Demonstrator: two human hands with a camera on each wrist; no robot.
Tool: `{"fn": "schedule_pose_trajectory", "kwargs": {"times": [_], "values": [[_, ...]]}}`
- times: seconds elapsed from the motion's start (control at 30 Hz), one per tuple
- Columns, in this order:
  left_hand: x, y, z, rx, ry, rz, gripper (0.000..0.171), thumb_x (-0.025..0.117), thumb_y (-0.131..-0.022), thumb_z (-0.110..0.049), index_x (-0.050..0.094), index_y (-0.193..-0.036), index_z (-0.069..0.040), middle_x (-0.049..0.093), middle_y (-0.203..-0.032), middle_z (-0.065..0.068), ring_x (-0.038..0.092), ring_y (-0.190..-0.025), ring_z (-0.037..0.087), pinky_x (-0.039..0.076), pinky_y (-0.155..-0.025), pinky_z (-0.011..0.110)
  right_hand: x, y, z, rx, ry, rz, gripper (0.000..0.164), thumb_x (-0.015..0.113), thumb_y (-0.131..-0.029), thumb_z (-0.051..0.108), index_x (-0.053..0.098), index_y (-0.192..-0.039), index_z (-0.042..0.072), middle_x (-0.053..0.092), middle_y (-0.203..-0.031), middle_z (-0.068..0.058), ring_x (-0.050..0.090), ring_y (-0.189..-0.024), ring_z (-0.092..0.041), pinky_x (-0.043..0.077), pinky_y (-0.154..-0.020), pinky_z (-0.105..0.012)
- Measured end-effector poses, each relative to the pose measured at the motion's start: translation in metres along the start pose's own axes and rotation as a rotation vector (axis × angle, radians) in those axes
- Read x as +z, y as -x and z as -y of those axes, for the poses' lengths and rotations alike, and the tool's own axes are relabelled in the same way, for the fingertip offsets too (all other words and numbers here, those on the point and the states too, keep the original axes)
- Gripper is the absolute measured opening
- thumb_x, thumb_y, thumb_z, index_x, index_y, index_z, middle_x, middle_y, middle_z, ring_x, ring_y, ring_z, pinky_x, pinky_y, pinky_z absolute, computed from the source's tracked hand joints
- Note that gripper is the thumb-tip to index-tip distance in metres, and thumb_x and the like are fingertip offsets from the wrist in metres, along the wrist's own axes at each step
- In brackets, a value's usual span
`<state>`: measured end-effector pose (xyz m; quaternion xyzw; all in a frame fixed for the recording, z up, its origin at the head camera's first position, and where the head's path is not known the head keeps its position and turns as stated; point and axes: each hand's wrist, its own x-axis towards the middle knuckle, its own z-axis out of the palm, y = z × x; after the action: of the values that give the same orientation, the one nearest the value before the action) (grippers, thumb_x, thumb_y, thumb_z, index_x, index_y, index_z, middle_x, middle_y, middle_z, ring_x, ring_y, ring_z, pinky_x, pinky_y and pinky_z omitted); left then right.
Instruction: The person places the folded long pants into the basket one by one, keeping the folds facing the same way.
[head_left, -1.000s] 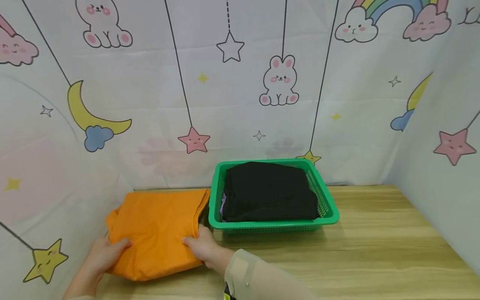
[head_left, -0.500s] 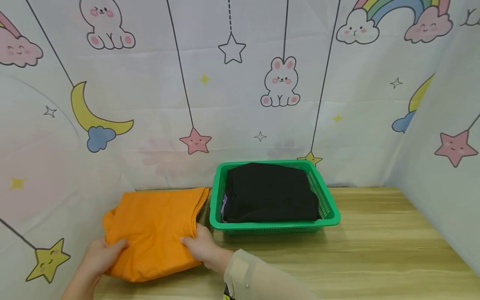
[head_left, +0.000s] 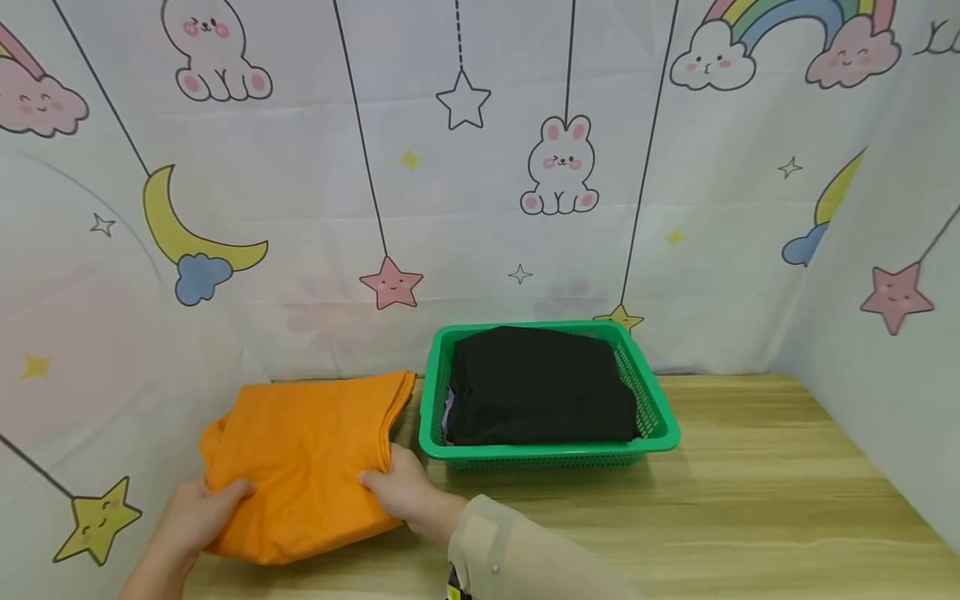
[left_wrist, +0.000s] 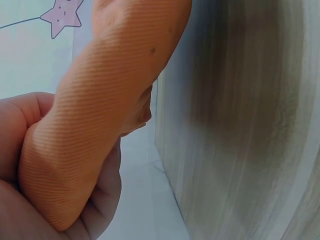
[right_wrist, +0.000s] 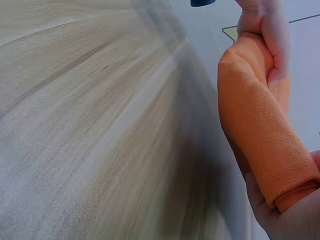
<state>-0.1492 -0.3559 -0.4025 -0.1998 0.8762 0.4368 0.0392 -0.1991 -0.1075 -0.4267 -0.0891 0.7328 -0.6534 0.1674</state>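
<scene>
An orange folded cloth [head_left: 307,458], thick and in layers, is held between both hands at the left of the table. My left hand [head_left: 197,512] grips its left side, thumb on top and fingers underneath. On the opposite side my right hand [head_left: 401,487] pinches the layered edge the same way, thumb above. In the left wrist view the cloth [left_wrist: 95,100] is a thick roll of fabric inside the left hand [left_wrist: 105,195]. The right wrist view shows the cloth [right_wrist: 260,125] raised off the table, its fold tucked into the right palm [right_wrist: 295,220].
A green plastic basket [head_left: 660,437] stands at the back centre, just right of the cloth. Inside it lies a folded black cloth [head_left: 543,387], with a sliver of purple fabric [head_left: 448,412] at its left. White printed curtains border the wooden table [head_left: 735,500] behind and at both sides.
Both hands have shifted the orange cloth slightly left, keeping their grip, and its far right corner sits a touch higher. The basket stays put.
</scene>
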Motion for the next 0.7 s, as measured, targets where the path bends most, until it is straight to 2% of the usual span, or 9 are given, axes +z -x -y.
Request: {"fn": "schedule_pose_trajectory", "kwargs": {"times": [0.3,0.7], "values": [[-0.004,0.005,-0.003,0.0,-0.011,-0.004,0.057,0.057,-0.09,-0.033,0.049,-0.115,0.017,0.064,-0.091,0.012,0.057,-0.072,0.012,0.05,-0.06,0.027,0.0,0.001,0.004,0.0,0.007,0.003,0.025,0.063,-0.087,0.008,0.059,-0.111,0.004,0.064,-0.095,-0.004,0.061,-0.077,-0.015,0.054,-0.073,-0.033],[-0.009,0.01,-0.008,0.004,-0.05,-0.021,0.061,0.056,-0.09,-0.036,0.048,-0.117,0.018,0.063,-0.096,0.02,0.056,-0.073,0.013,0.049,-0.06,0.027,-0.002,0.004,0.011,0.028,0.004,0.007,0.025,0.063,-0.088,0.008,0.059,-0.112,0.006,0.064,-0.095,-0.003,0.062,-0.078,-0.015,0.054,-0.074,-0.035]]}}
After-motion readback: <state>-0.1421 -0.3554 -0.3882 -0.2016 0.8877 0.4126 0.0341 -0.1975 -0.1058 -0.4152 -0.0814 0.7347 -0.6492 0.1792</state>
